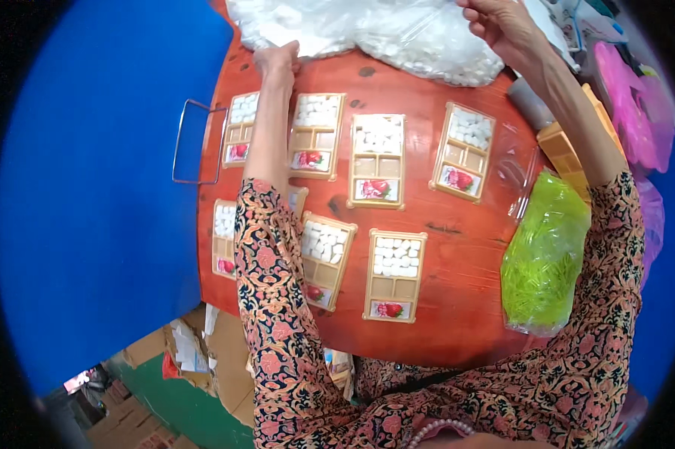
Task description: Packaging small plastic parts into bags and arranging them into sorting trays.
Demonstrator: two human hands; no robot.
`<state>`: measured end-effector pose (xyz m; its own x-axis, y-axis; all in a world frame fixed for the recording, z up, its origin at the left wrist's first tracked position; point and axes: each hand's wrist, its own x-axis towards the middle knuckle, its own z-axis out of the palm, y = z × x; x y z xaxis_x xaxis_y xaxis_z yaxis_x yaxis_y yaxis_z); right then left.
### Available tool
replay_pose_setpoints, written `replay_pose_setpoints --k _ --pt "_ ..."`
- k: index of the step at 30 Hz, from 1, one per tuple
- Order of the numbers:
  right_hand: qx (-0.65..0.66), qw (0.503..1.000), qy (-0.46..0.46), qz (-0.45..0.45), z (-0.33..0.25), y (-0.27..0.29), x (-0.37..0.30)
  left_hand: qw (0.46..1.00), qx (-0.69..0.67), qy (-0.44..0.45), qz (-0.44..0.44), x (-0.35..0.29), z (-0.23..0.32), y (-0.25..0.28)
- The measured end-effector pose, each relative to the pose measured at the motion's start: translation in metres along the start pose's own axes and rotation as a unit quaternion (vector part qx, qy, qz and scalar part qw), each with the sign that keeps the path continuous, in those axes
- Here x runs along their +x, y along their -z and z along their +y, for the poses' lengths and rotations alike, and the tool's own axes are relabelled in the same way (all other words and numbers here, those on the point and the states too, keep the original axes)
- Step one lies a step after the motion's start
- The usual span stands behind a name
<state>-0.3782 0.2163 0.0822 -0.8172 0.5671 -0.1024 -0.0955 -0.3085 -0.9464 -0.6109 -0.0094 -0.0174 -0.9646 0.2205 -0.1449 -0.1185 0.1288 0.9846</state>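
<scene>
A large clear plastic bag (pixel 427 45) of small white pieces lies across the far side of the red table. My left hand (pixel 277 61) is at the bag's near left edge, fingers closed; what they hold is hidden. Over the bag's far right part, my right hand (pixel 505 28) has its fingers curled on the plastic. Several beige compartment trays stand in two rows, among them a tray (pixel 380 165) in the middle, a tray (pixel 464 150) to the right and a nearer tray (pixel 394 288). Each shows white pieces at one end and a red-fruit card at the other.
A bag of bright green strands (pixel 544 258) lies at the table's right edge, beside clear plastic lids (pixel 513 165). Behind are a grey roll (pixel 530 103), yellow-orange boxes (pixel 565 157) and pink bags (pixel 633 105). A metal wire frame (pixel 195 142) juts past the left edge.
</scene>
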Motion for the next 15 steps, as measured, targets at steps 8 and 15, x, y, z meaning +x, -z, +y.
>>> replay_pose_setpoints --k 8,15 --pt "-0.01 0.999 0.033 -0.038 -0.027 0.021 -0.007 0.975 -0.182 -0.038 -0.122 -0.009 0.008 0.024" --pt "-0.034 0.994 0.028 -0.096 -0.045 0.048 -0.079 0.99 -0.047 -0.031 -0.128 -0.117 0.026 0.042"
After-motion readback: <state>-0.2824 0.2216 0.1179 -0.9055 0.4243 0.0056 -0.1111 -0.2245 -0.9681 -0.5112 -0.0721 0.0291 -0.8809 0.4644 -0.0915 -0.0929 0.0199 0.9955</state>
